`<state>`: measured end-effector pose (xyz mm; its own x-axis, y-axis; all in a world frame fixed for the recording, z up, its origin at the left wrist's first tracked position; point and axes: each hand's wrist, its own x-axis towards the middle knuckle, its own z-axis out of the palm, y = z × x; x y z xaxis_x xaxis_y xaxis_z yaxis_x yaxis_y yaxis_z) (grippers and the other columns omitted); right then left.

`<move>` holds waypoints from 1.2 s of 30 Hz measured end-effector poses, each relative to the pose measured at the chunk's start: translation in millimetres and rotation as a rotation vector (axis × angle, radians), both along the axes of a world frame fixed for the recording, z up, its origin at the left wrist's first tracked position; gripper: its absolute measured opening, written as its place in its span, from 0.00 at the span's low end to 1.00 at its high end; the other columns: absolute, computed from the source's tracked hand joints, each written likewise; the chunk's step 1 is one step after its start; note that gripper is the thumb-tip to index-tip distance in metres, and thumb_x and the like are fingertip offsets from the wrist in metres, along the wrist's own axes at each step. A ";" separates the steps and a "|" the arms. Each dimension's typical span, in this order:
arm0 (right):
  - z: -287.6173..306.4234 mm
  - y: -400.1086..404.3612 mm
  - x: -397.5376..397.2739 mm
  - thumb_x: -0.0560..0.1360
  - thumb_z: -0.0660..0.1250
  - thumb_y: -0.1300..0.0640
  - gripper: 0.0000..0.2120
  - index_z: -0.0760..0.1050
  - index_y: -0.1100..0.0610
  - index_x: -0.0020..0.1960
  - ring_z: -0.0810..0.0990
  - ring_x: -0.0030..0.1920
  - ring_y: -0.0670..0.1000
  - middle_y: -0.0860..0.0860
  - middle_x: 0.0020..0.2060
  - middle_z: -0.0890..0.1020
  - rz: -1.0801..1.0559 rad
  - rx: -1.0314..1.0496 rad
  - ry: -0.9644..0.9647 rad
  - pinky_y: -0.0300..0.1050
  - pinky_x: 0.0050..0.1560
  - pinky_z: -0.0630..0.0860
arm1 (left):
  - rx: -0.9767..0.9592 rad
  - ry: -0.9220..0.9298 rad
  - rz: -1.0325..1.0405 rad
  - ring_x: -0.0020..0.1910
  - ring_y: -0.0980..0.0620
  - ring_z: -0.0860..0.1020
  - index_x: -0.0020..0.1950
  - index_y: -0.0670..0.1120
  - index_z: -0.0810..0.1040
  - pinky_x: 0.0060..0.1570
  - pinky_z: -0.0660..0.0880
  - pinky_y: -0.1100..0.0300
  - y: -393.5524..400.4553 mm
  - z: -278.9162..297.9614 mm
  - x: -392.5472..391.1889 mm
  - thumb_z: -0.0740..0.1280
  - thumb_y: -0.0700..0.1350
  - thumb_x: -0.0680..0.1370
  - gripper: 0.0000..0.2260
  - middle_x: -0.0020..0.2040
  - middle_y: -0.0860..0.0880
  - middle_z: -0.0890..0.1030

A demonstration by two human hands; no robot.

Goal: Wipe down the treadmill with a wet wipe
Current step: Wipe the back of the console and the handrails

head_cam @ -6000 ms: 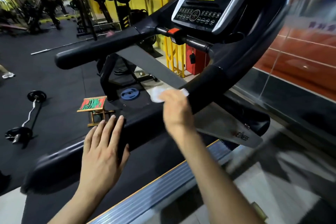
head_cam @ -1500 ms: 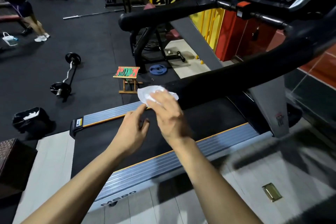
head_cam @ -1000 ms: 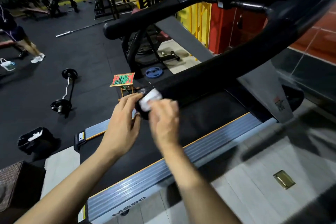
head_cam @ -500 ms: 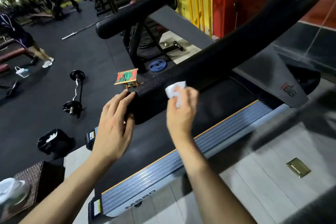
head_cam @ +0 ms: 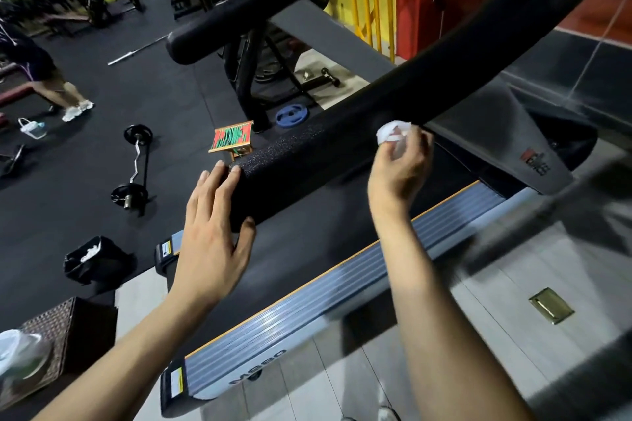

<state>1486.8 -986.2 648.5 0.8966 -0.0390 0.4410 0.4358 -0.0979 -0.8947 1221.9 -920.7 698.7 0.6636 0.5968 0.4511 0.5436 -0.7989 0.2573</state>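
The treadmill's near black handrail (head_cam: pixel 325 147) runs from the lower middle up to the top right. My right hand (head_cam: pixel 402 164) pinches a crumpled white wet wipe (head_cam: pixel 392 133) and presses it against the rail's underside about halfway along. At the rail's rounded end, my left hand (head_cam: pixel 213 225) rests with straight fingers on top and the thumb beneath. Below lie the black belt (head_cam: pixel 307 243) and the ribbed grey side rail (head_cam: pixel 307 304).
The far handrail (head_cam: pixel 219 27) crosses above. On the black gym floor are a curl barbell (head_cam: pixel 136 164), a small wooden stool (head_cam: pixel 232 140), a blue weight plate (head_cam: pixel 291 115) and a black bin (head_cam: pixel 92 263). A person (head_cam: pixel 37 72) stands at far left. A wicker box (head_cam: pixel 51 342) sits lower left.
My right hand has slid the wipe up along the near handrail towards the right. My left hand has stayed at the rail's end, and the view has tilted further down.
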 end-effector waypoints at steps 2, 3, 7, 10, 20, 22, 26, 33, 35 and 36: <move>-1.6 7.0 -42.3 0.72 0.65 0.67 0.06 0.78 0.60 0.46 0.77 0.48 0.59 0.56 0.47 0.79 0.065 -0.013 -0.074 0.51 0.52 0.73 | 0.007 -0.011 0.006 0.82 0.42 0.55 0.81 0.44 0.62 0.80 0.52 0.53 -0.7 -1.7 1.7 0.64 0.42 0.78 0.31 0.82 0.45 0.60; -2.8 9.3 -66.7 0.72 0.65 0.65 0.06 0.78 0.57 0.47 0.76 0.48 0.58 0.54 0.48 0.78 0.119 -0.026 -0.131 0.50 0.52 0.73 | 0.010 -0.017 0.006 0.81 0.41 0.56 0.81 0.44 0.62 0.80 0.51 0.53 -0.5 -2.6 1.7 0.63 0.42 0.77 0.31 0.81 0.44 0.60; -14.5 10.2 -124.2 0.72 0.66 0.63 0.05 0.76 0.55 0.46 0.74 0.48 0.56 0.53 0.49 0.79 0.358 -0.135 -0.393 0.45 0.52 0.71 | 0.010 -0.033 -0.004 0.81 0.42 0.57 0.81 0.44 0.62 0.80 0.53 0.52 0.4 -3.5 -0.5 0.63 0.41 0.77 0.31 0.81 0.45 0.61; -12.7 1.3 -73.0 0.69 0.67 0.66 0.08 0.78 0.54 0.43 0.75 0.47 0.54 0.50 0.47 0.78 0.336 -0.148 -0.368 0.48 0.50 0.73 | -0.021 -0.053 -0.004 0.81 0.43 0.56 0.81 0.45 0.63 0.80 0.51 0.56 -1.1 -1.5 -0.2 0.62 0.41 0.77 0.31 0.81 0.45 0.61; -6.4 7.1 -55.9 0.73 0.61 0.69 0.11 0.78 0.65 0.53 0.76 0.51 0.62 0.60 0.50 0.79 0.140 -0.051 -0.099 0.54 0.55 0.72 | -0.108 -0.030 -0.033 0.83 0.52 0.48 0.82 0.50 0.60 0.80 0.50 0.54 -1.9 2.7 -7.5 0.59 0.39 0.73 0.36 0.84 0.54 0.54; -8.0 12.4 -104.7 0.73 0.63 0.68 0.09 0.78 0.62 0.51 0.74 0.47 0.61 0.59 0.48 0.78 0.226 -0.085 -0.157 0.55 0.52 0.72 | -0.118 -0.026 -0.056 0.83 0.53 0.48 0.83 0.50 0.60 0.80 0.49 0.57 -0.1 3.6 -9.8 0.59 0.38 0.73 0.36 0.84 0.54 0.54; -11.9 16.8 -179.4 0.77 0.65 0.65 0.09 0.80 0.61 0.56 0.74 0.50 0.58 0.56 0.53 0.79 0.539 -0.231 -0.407 0.51 0.55 0.74 | -0.168 -0.124 -0.099 0.83 0.53 0.52 0.82 0.46 0.61 0.80 0.52 0.57 8.1 -2.0 -15.5 0.59 0.35 0.73 0.36 0.83 0.52 0.56; 52.0 18.6 -125.9 0.75 0.60 0.66 0.15 0.83 0.60 0.56 0.77 0.51 0.58 0.56 0.51 0.81 0.263 -0.247 -0.568 0.53 0.56 0.75 | -0.409 -0.234 -0.043 0.75 0.60 0.66 0.79 0.49 0.66 0.77 0.63 0.54 36.0 -32.1 -64.5 0.60 0.27 0.76 0.33 0.76 0.56 0.69; 61.1 32.7 -129.0 0.74 0.61 0.67 0.14 0.82 0.59 0.54 0.77 0.52 0.58 0.56 0.52 0.82 0.364 -0.332 -0.582 0.55 0.56 0.76 | -0.441 -0.180 -0.082 0.75 0.54 0.68 0.78 0.48 0.68 0.76 0.61 0.60 42.0 -38.0 -77.2 0.61 0.29 0.76 0.31 0.75 0.52 0.71; 60.1 38.3 -138.2 0.74 0.62 0.67 0.14 0.82 0.59 0.54 0.77 0.53 0.58 0.55 0.52 0.82 0.420 -0.368 -0.587 0.56 0.55 0.76 | -0.468 -0.158 -0.102 0.75 0.54 0.68 0.77 0.49 0.69 0.74 0.60 0.67 44.2 -38.5 -82.9 0.61 0.29 0.76 0.31 0.74 0.53 0.72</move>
<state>1348.6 -947.9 708.7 0.4220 0.4892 0.7633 0.8904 -0.0650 -0.4506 1139.0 -876.6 660.2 0.6740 0.6950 0.2503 0.3947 -0.6252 0.6733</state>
